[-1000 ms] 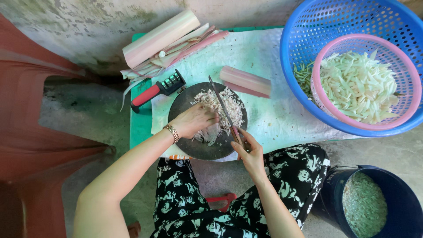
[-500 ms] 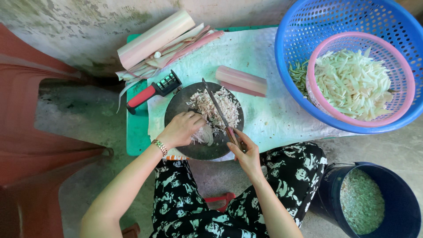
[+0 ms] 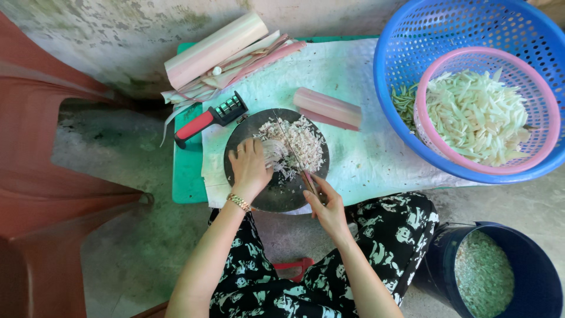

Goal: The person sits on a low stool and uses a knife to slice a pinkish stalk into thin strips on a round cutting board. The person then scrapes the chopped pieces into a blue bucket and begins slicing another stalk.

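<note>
The right hand (image 3: 327,207) has its fingers wrapped around a knife (image 3: 292,154), so the handle is mostly hidden. The blade lies across the shreds (image 3: 297,144) on the round dark board (image 3: 276,197). The left hand (image 3: 249,168) presses flat on the shreds, fingers together, covering what it holds down. Farther off on the table (image 3: 187,176), a pink stalk piece (image 3: 327,108) lies just beside the board.

Glossy perforated plastic basket (image 3: 406,35), rough concrete floor (image 3: 135,247)

Gold bracelet (image 3: 239,202) on left wrist; black-white patterned trousers (image 3: 376,241)
</note>
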